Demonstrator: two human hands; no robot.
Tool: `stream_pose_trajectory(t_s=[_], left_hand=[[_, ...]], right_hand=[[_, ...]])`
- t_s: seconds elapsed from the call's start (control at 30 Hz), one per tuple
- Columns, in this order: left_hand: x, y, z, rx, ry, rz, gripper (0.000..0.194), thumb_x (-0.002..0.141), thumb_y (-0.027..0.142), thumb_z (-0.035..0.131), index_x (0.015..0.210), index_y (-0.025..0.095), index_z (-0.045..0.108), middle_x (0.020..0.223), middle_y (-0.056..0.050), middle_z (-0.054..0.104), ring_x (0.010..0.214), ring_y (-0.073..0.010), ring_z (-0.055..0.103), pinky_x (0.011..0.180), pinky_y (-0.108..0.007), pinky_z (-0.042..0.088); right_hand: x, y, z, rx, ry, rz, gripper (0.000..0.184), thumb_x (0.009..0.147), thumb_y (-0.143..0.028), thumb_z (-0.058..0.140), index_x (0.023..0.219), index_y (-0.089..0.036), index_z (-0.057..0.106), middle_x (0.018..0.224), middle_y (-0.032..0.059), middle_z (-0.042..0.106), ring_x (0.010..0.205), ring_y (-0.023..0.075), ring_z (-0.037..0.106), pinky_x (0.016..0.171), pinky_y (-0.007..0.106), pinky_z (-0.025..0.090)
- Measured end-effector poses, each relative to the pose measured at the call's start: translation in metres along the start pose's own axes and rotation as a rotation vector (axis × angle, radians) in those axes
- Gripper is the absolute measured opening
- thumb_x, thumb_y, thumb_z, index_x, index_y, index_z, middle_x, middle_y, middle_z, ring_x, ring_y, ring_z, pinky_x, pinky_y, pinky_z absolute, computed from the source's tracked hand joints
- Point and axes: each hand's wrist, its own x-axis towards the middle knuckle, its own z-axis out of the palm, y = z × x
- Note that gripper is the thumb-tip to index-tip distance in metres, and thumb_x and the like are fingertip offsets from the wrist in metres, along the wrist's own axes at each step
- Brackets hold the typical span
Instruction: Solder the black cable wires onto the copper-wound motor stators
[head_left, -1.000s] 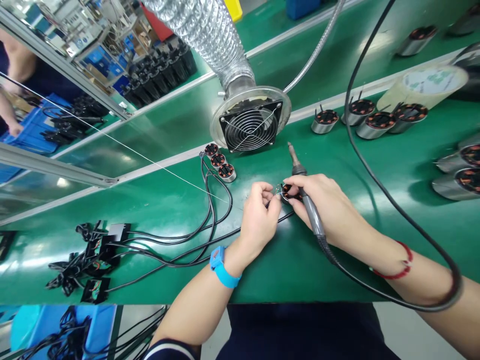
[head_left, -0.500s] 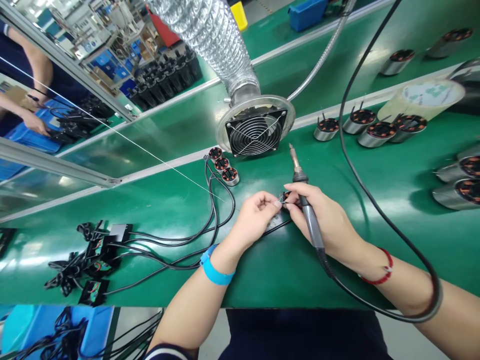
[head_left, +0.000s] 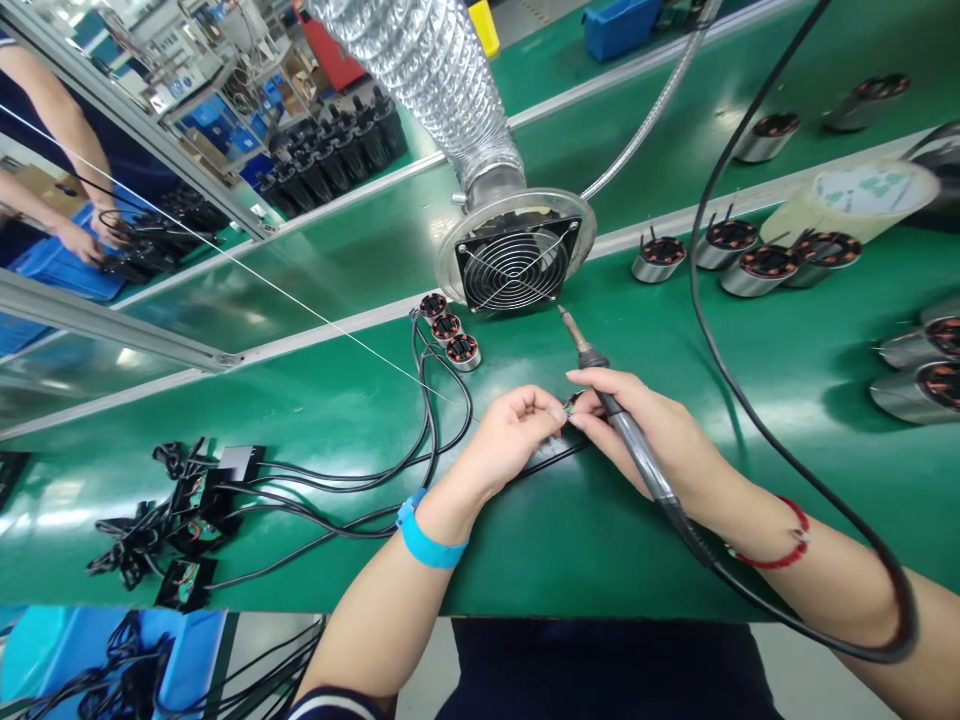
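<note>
My right hand holds a soldering iron, its tip pointing up and away toward the fan. The thumb and fingertips of that hand also pinch close to some thin wires. My left hand is closed, its fingertips pressed together at the same wires, meeting the right fingertips. A black cable runs beneath both hands. Whatever part the wires join is mostly hidden behind the fingers. A thin strand of solder wire slants down from the upper left toward my left hand.
A round fume extractor fan hangs ahead on a foil duct. Three cabled motor stators stand left of it, with more stators to the right. Black boxes with circuit boards lie at left. A co-worker's hands handle black parts.
The soldering iron has tilted, its tip swinging left, and my right wrist has shifted slightly right. The fingertips of both hands stay together at the wires. The co-worker's hands have moved.
</note>
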Motion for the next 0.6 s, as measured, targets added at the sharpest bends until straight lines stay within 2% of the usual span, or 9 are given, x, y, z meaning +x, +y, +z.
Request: stream_pose_trajectory(t_s=[0.17, 0.43, 0.53, 0.6], left_hand=[[0.000, 0.000, -0.002, -0.001, 0.019, -0.021, 0.017, 0.067, 0.029, 0.062, 0.069, 0.015, 0.052, 0.054, 0.005, 0.047, 0.045, -0.0037, 0.032, 0.046, -0.019, 0.023], [0.000, 0.002, -0.003, 0.003, -0.010, -0.057, 0.020, 0.064, 0.031, 0.064, 0.069, 0.015, 0.052, 0.056, 0.004, 0.051, 0.044, -0.0029, 0.033, 0.045, -0.018, 0.023], [0.000, 0.002, -0.003, 0.022, 0.004, -0.054, 0.018, 0.064, 0.030, 0.062, 0.067, 0.015, 0.053, 0.056, 0.004, 0.052, 0.045, -0.0030, 0.033, 0.046, -0.018, 0.024], [-0.001, 0.003, -0.003, 0.039, 0.001, -0.041, 0.016, 0.064, 0.029, 0.062, 0.066, 0.015, 0.053, 0.055, 0.004, 0.051, 0.045, -0.0032, 0.033, 0.047, -0.018, 0.025]], right_hand=[[-0.005, 0.003, 0.002, -0.018, -0.016, -0.001, 0.034, 0.093, -0.016, 0.047, 0.126, -0.020, 0.044, 0.093, 0.0049, 0.060, 0.082, 0.0161, 0.063, 0.075, 0.030, 0.055], [-0.006, 0.002, 0.002, 0.031, 0.042, 0.029, 0.031, 0.093, -0.016, 0.052, 0.123, -0.022, 0.046, 0.086, 0.0010, 0.064, 0.075, 0.0151, 0.064, 0.071, 0.028, 0.053], [-0.006, 0.009, 0.002, 0.041, 0.099, 0.099, 0.034, 0.092, -0.019, 0.055, 0.124, -0.023, 0.047, 0.092, 0.0027, 0.067, 0.081, 0.0165, 0.066, 0.077, 0.030, 0.054], [-0.006, 0.015, 0.003, -0.004, 0.092, 0.118, 0.036, 0.091, -0.020, 0.054, 0.126, -0.022, 0.046, 0.100, 0.0052, 0.068, 0.090, 0.0194, 0.066, 0.080, 0.034, 0.054]])
